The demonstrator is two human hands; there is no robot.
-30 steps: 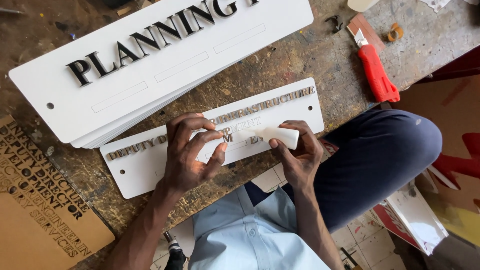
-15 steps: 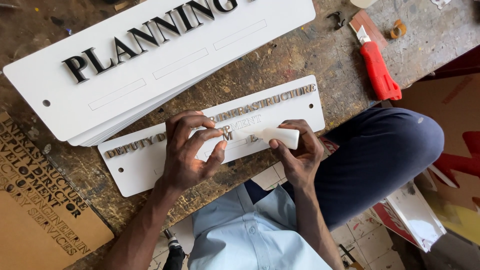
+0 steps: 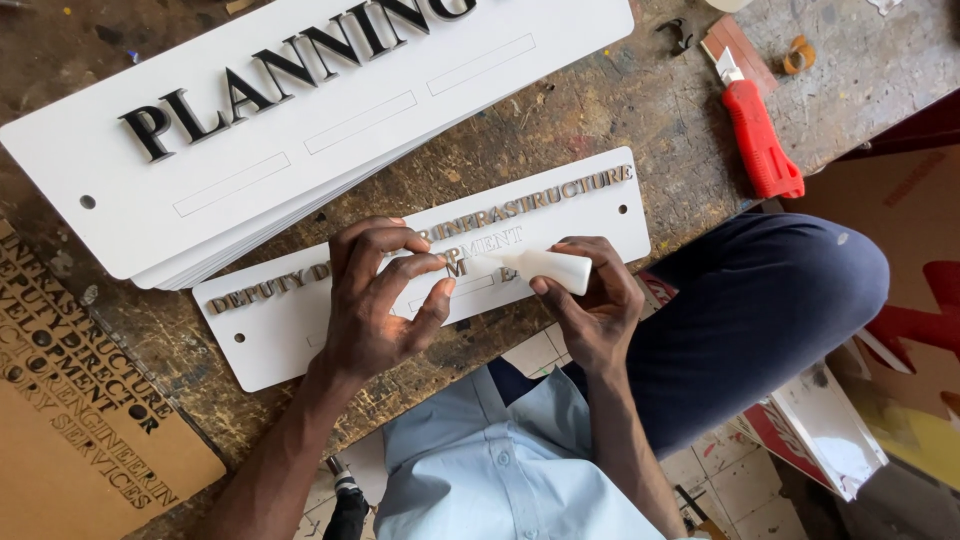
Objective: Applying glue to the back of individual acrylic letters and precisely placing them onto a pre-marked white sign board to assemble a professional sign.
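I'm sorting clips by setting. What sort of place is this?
Most likely a sign-making workshop: a scarred wooden workbench, white sign plates with raised letters, a red utility knife, and a small white tube in the right hand.

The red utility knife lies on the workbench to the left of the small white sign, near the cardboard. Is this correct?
Not quite. In the head view the red utility knife lies on the workbench to the upper right of the small white sign, far from the cardboard at the lower left.
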